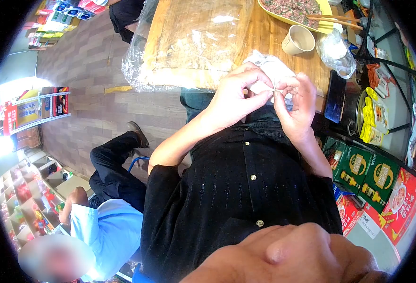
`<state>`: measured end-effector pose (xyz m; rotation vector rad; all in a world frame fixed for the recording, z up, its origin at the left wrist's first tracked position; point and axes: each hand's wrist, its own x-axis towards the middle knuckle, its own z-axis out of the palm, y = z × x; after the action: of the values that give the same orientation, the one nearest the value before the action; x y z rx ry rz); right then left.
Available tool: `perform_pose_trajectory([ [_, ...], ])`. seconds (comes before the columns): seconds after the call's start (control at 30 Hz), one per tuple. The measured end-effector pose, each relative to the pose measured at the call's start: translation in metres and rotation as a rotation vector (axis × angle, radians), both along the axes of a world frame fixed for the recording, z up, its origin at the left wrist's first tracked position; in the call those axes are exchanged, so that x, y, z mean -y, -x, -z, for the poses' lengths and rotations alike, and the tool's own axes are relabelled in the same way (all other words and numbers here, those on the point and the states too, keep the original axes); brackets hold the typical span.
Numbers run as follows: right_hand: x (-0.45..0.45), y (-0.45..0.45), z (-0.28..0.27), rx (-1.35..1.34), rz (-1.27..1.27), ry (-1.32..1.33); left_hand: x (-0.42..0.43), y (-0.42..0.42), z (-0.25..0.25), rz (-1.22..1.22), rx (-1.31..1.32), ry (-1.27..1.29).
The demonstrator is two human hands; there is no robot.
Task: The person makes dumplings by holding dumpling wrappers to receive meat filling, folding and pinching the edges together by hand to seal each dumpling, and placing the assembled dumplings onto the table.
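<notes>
My left hand [236, 96] and my right hand [296, 106] meet at the table's near edge, thumbs and fingertips pinched together. Between them is a small pale dough wrapper [259, 87], partly hidden by the fingers. Just beyond the hands lies a clear plastic bag holding something flat and white [277, 70]. A yellow bowl [270, 12] of minced meat filling [293, 6] stands at the far right, with wooden chopsticks [333, 19] resting across its rim. Nearer to me is a paper cup [297, 39].
Clear plastic sheeting [189, 52] covers the left of the wooden table [260, 35]. A knotted plastic bag [335, 53] and a dark phone [335, 96] are on the right, beside shelves of packets. A seated person in light blue [109, 231] is behind on my left.
</notes>
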<state>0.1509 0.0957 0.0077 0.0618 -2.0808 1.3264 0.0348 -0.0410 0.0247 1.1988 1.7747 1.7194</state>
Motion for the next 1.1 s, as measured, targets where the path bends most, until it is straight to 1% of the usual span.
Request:
perform_pose_trajectory([
  [0.07,0.0,0.001,0.0,-0.003,0.004,-0.017,0.0,-0.001,0.006,0.009,0.184,-0.058],
  [0.1,0.001,0.003,-0.002,-0.039,0.04,-0.006,0.0,-0.001,0.006,0.009,0.184,-0.058],
  [0.17,0.002,0.005,-0.003,-0.074,0.074,0.004,0.0,-0.004,0.006,0.038,0.603,-0.096],
  [0.27,0.003,0.002,-0.004,-0.056,0.055,0.035,-0.002,-0.005,0.014,0.002,0.599,-0.105],
  [0.3,0.004,0.0,-0.008,0.002,0.034,-0.011,-0.001,-0.004,0.012,0.001,0.6,-0.106],
  [0.33,0.004,-0.001,-0.01,0.06,0.013,-0.057,0.0,-0.004,0.007,-0.044,0.327,-0.065],
  [0.37,0.006,0.0,-0.007,-0.019,-0.012,-0.032,0.001,-0.003,0.004,-0.088,0.055,-0.024],
  [0.5,0.007,-0.001,-0.005,-0.012,0.032,-0.048,0.002,-0.002,0.003,-0.041,-0.016,-0.035],
  [0.57,0.006,-0.002,-0.004,0.017,-0.026,-0.017,0.003,-0.001,0.003,-0.039,-0.064,-0.051],
  [0.7,0.011,0.001,-0.011,0.056,0.004,0.054,0.002,-0.004,0.0,-0.085,-0.044,-0.061],
  [0.8,0.008,0.004,-0.007,0.045,-0.037,0.09,0.003,-0.004,0.002,-0.067,-0.03,-0.084],
  [0.87,0.008,0.007,-0.006,0.009,0.049,-0.012,0.003,-0.006,0.008,-0.086,0.119,-0.124],
  [0.9,0.008,0.007,-0.006,0.01,0.049,-0.012,0.003,-0.007,0.006,-0.086,0.12,-0.124],
  [0.97,0.007,0.007,-0.007,-0.006,0.105,-0.043,0.002,-0.01,0.001,-0.09,0.448,-0.22],
  [1.0,0.005,0.006,-0.006,-0.005,0.104,-0.043,0.004,-0.007,0.002,-0.091,0.449,-0.22],
  [1.07,0.003,0.003,-0.004,0.029,0.126,-0.086,0.01,0.0,0.008,0.053,0.58,-0.094],
  [1.1,0.003,0.004,-0.005,0.029,0.125,-0.085,0.01,0.001,0.01,0.052,0.581,-0.094],
])
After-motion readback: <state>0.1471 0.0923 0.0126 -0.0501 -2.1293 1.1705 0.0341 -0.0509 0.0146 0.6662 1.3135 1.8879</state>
